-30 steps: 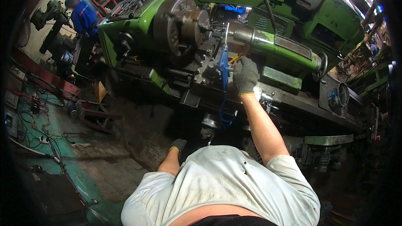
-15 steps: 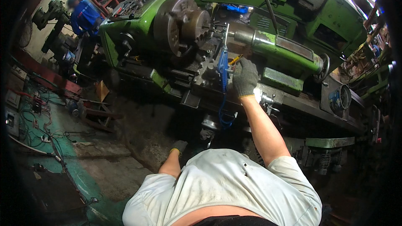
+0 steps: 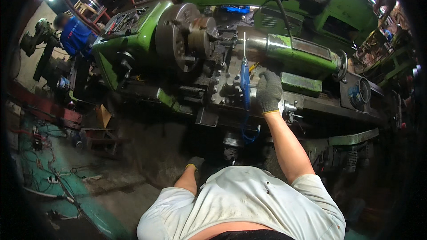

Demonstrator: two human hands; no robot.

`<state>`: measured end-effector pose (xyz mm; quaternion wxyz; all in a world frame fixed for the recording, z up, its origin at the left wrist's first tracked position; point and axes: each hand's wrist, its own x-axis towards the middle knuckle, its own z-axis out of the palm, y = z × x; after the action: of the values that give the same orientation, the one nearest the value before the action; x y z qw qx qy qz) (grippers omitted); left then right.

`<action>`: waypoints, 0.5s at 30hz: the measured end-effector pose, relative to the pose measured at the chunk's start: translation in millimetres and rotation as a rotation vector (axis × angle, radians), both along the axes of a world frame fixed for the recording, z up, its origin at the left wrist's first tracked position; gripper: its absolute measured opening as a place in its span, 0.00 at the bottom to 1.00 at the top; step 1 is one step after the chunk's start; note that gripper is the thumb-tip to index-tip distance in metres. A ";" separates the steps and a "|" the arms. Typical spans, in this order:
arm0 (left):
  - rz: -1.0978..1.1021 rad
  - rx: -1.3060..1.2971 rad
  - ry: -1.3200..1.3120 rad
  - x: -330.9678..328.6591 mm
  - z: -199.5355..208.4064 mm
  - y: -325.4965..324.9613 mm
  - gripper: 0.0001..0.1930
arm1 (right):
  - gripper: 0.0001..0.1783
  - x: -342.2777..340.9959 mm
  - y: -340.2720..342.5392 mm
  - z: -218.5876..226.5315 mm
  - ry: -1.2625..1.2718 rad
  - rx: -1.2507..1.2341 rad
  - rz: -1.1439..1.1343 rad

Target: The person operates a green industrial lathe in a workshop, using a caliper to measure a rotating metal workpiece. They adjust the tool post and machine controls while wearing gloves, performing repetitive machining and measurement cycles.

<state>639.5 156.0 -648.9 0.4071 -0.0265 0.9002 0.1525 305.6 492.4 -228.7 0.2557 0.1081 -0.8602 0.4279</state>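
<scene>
My right hand (image 3: pixel 270 92), in a grey knit glove, reaches over the carriage of a green lathe (image 3: pixel 307 55). Its fingers are curled, and what they grip is hidden by the glove. Just left of it stands a blue air blow gun (image 3: pixel 245 84) with a long thin nozzle pointing away from me and a blue hose (image 3: pixel 251 140) hanging below. A small yellow piece (image 3: pixel 253 67) shows beyond my fingers. The tool post (image 3: pixel 230 86) is left of the gun. My left hand (image 3: pixel 195 162), also gloved, hangs low by my side in shadow; its fingers are not clear.
The large chuck (image 3: pixel 178 35) is on the left, with the tailstock handwheel (image 3: pixel 342 66) on the right. A bucket-like container (image 3: pixel 359 94) stands beyond the bed. Another person in blue (image 3: pixel 76 35) is at the far left. Cables (image 3: pixel 53 155) trail over the green floor.
The whole view has shifted and turned slightly. My right hand sits a little farther right of the blow gun. My left hand stays low.
</scene>
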 end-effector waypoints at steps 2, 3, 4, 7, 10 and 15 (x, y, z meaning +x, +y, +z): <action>-0.165 -0.033 0.001 -12.3 -8.9 -17.8 0.22 | 0.10 5.9 -5.5 11.0 -0.030 -0.030 0.018; -0.126 -0.004 0.035 -23.4 -10.6 -21.0 0.22 | 0.10 7.8 -5.3 13.5 -0.029 -0.019 -0.011; -0.078 0.020 0.065 -32.5 -8.9 -25.7 0.22 | 0.10 10.1 -6.8 14.3 -0.031 -0.013 -0.031; 0.058 0.060 0.068 -66.7 -0.4 -33.1 0.24 | 0.11 4.7 -2.5 -9.9 -0.018 0.014 -0.142; 0.068 0.074 0.176 -76.4 -9.3 -54.0 0.25 | 0.11 -2.5 -6.2 -23.6 -0.009 0.000 -0.172; 0.425 -0.010 0.456 -112.7 4.6 -93.6 0.23 | 0.10 0.1 -10.2 -16.3 -0.120 -0.038 -0.161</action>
<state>526.8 62.3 -644.3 0.1536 -0.1815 0.9433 0.2316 305.7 482.3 -245.0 0.2392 0.0080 -0.8716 0.4278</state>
